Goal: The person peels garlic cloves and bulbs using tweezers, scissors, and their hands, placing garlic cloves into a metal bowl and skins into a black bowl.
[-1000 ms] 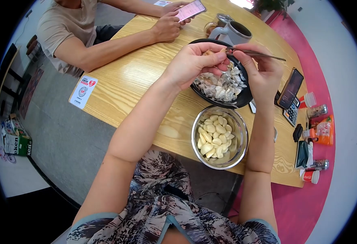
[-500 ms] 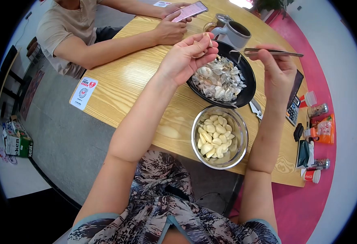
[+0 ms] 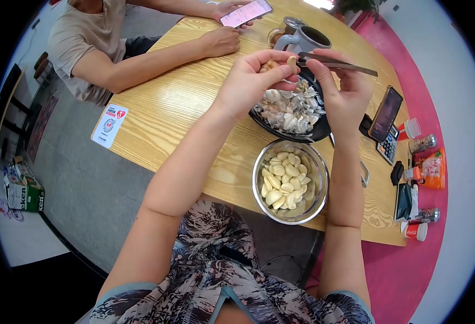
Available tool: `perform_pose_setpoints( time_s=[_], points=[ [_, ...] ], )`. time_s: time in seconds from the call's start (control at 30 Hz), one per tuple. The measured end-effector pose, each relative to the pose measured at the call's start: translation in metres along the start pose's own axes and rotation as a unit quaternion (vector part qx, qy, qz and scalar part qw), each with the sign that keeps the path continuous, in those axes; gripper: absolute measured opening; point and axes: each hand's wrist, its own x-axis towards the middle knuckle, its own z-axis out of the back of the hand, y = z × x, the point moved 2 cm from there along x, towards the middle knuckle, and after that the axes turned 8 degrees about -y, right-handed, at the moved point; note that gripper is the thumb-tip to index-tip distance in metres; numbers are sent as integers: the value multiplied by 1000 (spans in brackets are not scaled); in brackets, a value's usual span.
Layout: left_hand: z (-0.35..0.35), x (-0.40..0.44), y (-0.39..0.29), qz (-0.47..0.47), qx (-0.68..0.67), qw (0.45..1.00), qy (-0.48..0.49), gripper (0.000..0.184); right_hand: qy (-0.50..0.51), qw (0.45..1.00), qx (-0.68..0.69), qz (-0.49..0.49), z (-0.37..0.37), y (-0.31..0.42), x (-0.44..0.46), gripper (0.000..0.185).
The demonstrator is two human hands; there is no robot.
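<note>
Between thumb and fingers, my left hand (image 3: 253, 81) pinches a garlic clove (image 3: 292, 63), with more brownish garlic in the palm. My right hand (image 3: 343, 86) is closed on metal tweezers (image 3: 345, 66), whose tips are close beside the clove; whether they touch it I cannot tell. Below both hands is a black bowl (image 3: 322, 128) with papery garlic skins (image 3: 289, 110). Nearer to me, a steel bowl (image 3: 324, 186) holds several peeled pale cloves (image 3: 285, 178).
Across the table a person (image 3: 102, 54) holds a phone (image 3: 246, 13). A grey mug (image 3: 308, 44) and a glass jar stand behind the black bowl. On the right are a propped phone (image 3: 386, 114), a calculator (image 3: 387, 150), cups and cans.
The tweezers moved away from my left hand, then came back left beside it. The clove shows upright at my left fingertips. The other person's phone has shifted left.
</note>
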Motion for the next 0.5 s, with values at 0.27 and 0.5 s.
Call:
perform_pose_setpoints(
  time_s=[0.27,0.5],
  points=[
    [-1,-2,-2,-16,42,999,-11,27,30,988,-108,105,-1,5,-2,14],
    [3,0,0,33,-50,998,-9,27,15,999,18,-45,6,6,-1,12]
  ],
)
